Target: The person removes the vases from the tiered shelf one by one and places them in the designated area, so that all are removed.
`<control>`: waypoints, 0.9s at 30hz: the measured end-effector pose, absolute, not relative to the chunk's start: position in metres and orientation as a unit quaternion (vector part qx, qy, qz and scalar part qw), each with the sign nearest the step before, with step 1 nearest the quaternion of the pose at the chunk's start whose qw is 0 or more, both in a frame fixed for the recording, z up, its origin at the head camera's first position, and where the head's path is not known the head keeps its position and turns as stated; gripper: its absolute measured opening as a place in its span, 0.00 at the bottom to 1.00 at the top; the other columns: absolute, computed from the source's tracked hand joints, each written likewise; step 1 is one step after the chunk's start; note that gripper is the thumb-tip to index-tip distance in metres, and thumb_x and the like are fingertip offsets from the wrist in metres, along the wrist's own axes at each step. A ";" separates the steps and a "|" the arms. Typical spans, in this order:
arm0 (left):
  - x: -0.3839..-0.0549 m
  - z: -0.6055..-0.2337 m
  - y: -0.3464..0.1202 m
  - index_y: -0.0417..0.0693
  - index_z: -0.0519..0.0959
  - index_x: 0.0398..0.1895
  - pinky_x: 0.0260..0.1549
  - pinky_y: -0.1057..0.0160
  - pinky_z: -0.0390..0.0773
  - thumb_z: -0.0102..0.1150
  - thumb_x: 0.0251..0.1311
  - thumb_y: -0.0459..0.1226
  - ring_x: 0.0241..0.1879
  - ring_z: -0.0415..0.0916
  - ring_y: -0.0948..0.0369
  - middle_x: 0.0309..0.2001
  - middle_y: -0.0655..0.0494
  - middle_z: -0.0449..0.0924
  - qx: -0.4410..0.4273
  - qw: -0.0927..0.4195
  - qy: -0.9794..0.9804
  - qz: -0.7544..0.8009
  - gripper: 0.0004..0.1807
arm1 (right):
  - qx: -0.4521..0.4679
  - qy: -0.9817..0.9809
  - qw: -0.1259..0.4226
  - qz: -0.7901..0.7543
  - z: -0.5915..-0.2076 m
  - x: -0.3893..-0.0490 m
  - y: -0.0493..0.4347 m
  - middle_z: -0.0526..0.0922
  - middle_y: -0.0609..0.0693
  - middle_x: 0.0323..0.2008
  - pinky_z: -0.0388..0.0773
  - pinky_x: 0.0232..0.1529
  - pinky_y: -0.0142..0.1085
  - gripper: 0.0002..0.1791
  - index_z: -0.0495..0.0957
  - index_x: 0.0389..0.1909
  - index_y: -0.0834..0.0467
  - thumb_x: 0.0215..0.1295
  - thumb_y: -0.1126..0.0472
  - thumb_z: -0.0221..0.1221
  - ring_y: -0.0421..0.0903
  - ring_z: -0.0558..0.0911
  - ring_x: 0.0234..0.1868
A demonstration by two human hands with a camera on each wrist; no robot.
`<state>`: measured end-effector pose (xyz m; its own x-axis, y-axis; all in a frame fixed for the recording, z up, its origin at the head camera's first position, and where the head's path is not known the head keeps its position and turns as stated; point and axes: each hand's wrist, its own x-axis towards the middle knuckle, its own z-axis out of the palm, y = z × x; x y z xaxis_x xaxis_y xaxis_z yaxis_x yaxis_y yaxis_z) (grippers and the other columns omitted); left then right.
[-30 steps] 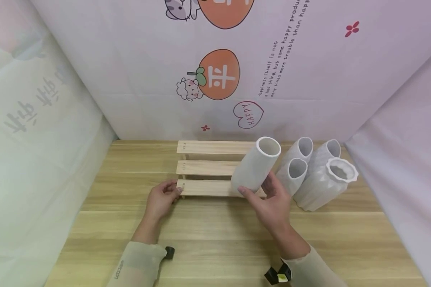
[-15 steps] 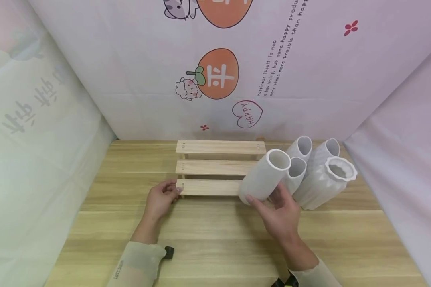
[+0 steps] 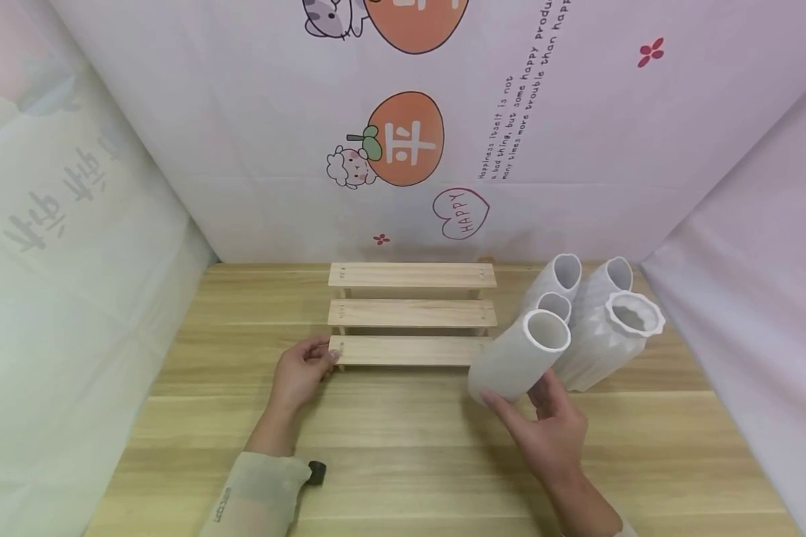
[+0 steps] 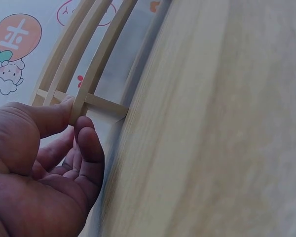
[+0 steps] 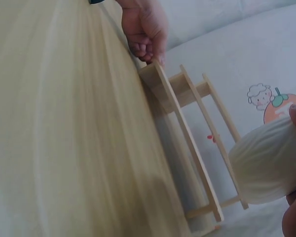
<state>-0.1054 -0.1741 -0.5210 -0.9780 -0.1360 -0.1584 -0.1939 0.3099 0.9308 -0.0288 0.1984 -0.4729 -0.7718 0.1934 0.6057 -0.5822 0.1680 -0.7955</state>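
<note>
A white cylindrical vase (image 3: 510, 362), tilted with its round mouth toward the upper right, is gripped near its base by my right hand (image 3: 551, 432). In the right wrist view the same vase (image 5: 269, 160) shows fine ridges on its side. A three-tier wooden step rack (image 3: 410, 350) stands on the table to the left of the vase. My left hand (image 3: 304, 373) pinches the left end of the rack's lowest slat. The left wrist view shows the thumb of that hand (image 4: 54, 163) on top of the slat and a finger beneath it.
Several more white vases stand in a group at the right, one with a wide scalloped mouth (image 3: 604, 347). The held vase overlaps part of this group in the head view. A wood-grain table (image 3: 389, 462) lies under everything. White printed cloth (image 3: 275, 149) hangs behind and at both sides.
My right hand has carried the vase rightward and toward me, away from the rack, uncovering the slats' right ends. My left hand has kept its pinch on the rack.
</note>
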 end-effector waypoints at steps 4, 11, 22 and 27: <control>-0.105 -0.521 -0.174 0.43 0.80 0.62 0.34 0.66 0.83 0.70 0.67 0.41 0.36 0.85 0.58 0.45 0.47 0.86 -0.106 0.023 0.810 0.576 0.23 | 0.127 -0.705 0.311 0.625 -0.479 -0.022 0.207 0.86 0.65 0.52 0.80 0.59 0.36 0.44 0.78 0.59 0.74 0.30 0.90 0.74 0.49 0.86 0.56; -0.106 -0.522 -0.174 0.43 0.81 0.62 0.35 0.65 0.84 0.71 0.66 0.42 0.36 0.85 0.57 0.45 0.47 0.86 -0.106 0.023 0.809 0.577 0.24 | 0.099 -0.709 0.310 0.625 -0.488 -0.011 0.220 0.86 0.64 0.53 0.79 0.59 0.35 0.45 0.77 0.60 0.75 0.31 0.91 0.74 0.48 0.86 0.57; -0.106 -0.523 -0.173 0.43 0.81 0.61 0.34 0.65 0.83 0.71 0.66 0.41 0.35 0.85 0.57 0.45 0.46 0.86 -0.111 0.023 0.809 0.577 0.23 | -0.011 -0.738 0.286 0.611 -0.495 0.000 0.241 0.87 0.52 0.55 0.78 0.60 0.32 0.44 0.78 0.61 0.70 0.35 0.89 0.74 0.43 0.85 0.58; -0.107 -0.522 -0.173 0.43 0.81 0.61 0.33 0.64 0.83 0.71 0.66 0.40 0.35 0.85 0.57 0.45 0.46 0.86 -0.112 0.026 0.807 0.579 0.23 | -0.025 -0.749 0.300 0.590 -0.498 0.001 0.248 0.87 0.48 0.55 0.78 0.58 0.30 0.44 0.78 0.62 0.70 0.35 0.87 0.75 0.40 0.85 0.57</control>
